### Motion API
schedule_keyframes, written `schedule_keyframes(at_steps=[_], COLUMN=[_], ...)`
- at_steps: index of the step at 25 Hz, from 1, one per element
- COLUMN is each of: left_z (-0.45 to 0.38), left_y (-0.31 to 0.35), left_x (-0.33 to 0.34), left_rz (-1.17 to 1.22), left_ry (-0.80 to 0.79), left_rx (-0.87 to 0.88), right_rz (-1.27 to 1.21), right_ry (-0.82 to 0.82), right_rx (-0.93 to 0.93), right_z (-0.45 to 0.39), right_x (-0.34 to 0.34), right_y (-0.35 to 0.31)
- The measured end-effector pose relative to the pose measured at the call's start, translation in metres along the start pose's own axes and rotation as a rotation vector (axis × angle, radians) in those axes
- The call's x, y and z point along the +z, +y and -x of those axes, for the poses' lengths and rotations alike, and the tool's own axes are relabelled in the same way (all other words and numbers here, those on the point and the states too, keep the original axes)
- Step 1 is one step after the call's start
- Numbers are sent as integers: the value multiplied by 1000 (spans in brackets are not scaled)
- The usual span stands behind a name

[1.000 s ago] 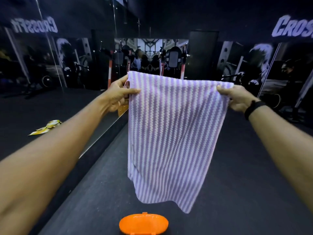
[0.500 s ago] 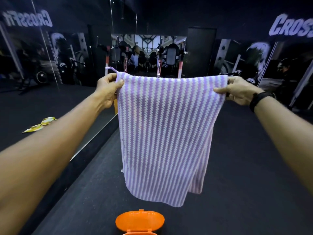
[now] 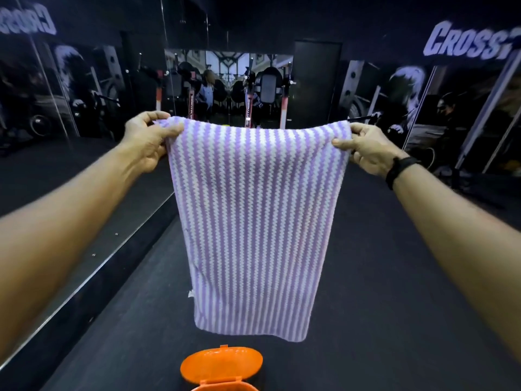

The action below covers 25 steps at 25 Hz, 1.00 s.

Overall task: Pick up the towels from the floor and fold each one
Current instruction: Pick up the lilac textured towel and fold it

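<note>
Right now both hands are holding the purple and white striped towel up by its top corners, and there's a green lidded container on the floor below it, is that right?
Not quite: the lidded container is orange, not green, as the head view shows. The rest holds: the left hand and right hand hold the purple and white striped towel by its top corners.

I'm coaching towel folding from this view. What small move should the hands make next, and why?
Probably bring the left hand across to the right hand, closing the striped towel in half. Each hand pinches a top corner, and the towel hangs flat, clear of the floor.
</note>
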<state>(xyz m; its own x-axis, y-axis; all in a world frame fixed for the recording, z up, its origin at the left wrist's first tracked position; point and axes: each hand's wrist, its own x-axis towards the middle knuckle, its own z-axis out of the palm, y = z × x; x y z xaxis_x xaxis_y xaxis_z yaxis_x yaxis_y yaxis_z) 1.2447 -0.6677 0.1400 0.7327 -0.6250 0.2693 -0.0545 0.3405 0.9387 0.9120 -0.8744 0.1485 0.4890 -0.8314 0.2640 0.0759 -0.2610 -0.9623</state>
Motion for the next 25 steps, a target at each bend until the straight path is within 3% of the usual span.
schedule_keyframes(at_steps=[5,9,13,16,18,21,23,25], left_z=[1,-3,-5,-6,-7,-9,-13,-14], left_y=[4,4,5,4,-1,-4,-11,-19], left_x=[-4,-10,-15,-20,-26,-35,-40,-46], left_rz=[-44,-148,-262,-368,-534,-869,-954,-1064], left_ry=[-43,-78,-65,-49,-13,1,-131,-361], left_rx=[34,71,144,199,273,412,345,147], right_rz=[-164,-91,144,553,784,812,746,727], right_ry=[72,64,144,227,241,248,163,-50], right_rx=[4,-23,-154,-282,-363,-344,-261,-115], right_z=[-1,5,4,-1,0,1,-1,1], right_x=[4,7,5,1,4,6,1,-3], right_y=[2,1,13,17,18,23,33,41])
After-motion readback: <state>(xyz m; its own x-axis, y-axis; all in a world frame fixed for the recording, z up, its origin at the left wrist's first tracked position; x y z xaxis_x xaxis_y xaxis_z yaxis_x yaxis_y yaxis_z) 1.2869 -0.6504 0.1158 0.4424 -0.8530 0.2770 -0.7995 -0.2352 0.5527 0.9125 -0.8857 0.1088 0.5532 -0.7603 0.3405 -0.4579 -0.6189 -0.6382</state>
